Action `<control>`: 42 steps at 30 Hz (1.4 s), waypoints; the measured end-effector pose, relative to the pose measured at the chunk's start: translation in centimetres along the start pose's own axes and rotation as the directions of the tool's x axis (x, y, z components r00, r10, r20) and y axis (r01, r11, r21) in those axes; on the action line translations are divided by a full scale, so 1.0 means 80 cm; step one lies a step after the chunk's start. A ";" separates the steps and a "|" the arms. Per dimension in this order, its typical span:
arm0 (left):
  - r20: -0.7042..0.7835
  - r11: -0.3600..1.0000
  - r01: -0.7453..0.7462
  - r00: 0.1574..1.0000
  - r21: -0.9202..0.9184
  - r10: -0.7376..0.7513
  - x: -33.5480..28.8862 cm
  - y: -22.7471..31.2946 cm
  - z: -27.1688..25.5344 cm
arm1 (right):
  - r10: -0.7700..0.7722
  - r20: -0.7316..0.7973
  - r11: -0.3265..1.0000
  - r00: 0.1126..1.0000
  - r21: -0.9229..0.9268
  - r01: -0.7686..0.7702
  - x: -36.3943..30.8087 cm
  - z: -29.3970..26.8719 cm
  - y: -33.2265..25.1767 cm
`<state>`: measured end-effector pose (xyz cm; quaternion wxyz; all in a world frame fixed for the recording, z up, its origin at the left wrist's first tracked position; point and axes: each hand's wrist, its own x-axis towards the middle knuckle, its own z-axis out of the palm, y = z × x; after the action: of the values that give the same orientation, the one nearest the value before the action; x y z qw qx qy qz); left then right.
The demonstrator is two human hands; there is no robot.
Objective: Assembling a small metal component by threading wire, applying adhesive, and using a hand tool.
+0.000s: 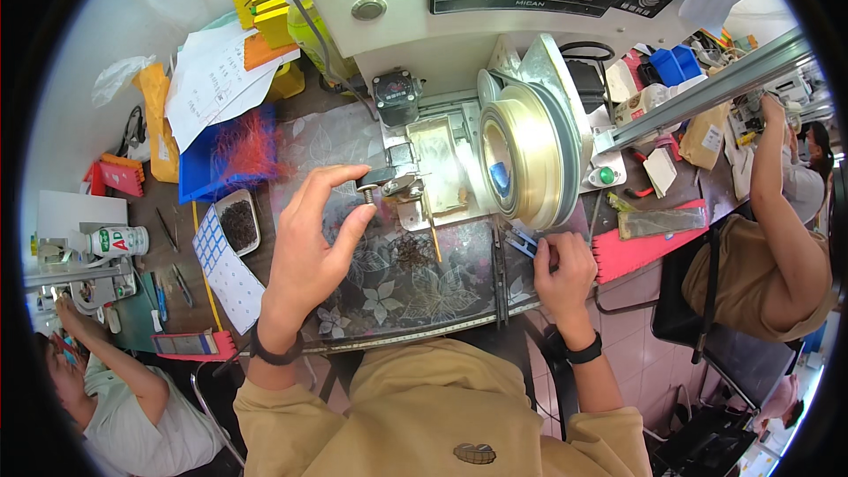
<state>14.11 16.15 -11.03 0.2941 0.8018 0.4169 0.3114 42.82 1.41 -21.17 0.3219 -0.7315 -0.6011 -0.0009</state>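
At the machine's small metal clamp [403,184], my left hand [305,252] has its index finger and thumb closed around a short spring-loaded screw [369,193]. My right hand [567,269] rests at the table's front edge with curled fingers, thumb against index; anything between them is too small to make out. Between my hands, dark tweezers [500,276] lie pointing away from me, next to a blue-and-white tool [521,243]. A pale gold wheel [534,159] stands on the machine beyond my right hand. A thin brass-coloured rod [434,231] sticks out below the clamp.
Dark fine scraps [413,252] lie on the flowered mat [380,300]. Leftward are a blue bin [208,163] with red strands and a white tray [256,221] of dark bits. A metal rail [707,93] crosses at right above a pink board [645,247]. Co-workers sit on both sides.
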 end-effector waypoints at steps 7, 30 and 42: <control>0.011 1.000 -0.014 1.000 0.019 0.014 0.001 -0.002 -0.001 | -0.002 -0.016 1.000 1.000 -0.018 0.001 -0.001 0.002 0.001; 0.020 0.943 -0.273 0.961 0.192 0.274 0.035 0.013 0.008 | -0.134 0.215 0.970 0.967 -0.171 0.173 0.012 -0.004 -0.020; 0.144 0.982 -0.159 0.979 0.101 0.144 0.026 0.037 0.004 | 0.284 0.398 0.925 0.872 0.124 -0.358 0.009 -0.046 -0.027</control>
<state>16.79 16.43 -8.53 0.2517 0.8658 0.3502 0.2537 42.51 0.45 -16.94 0.2672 -0.7731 -0.5180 0.2502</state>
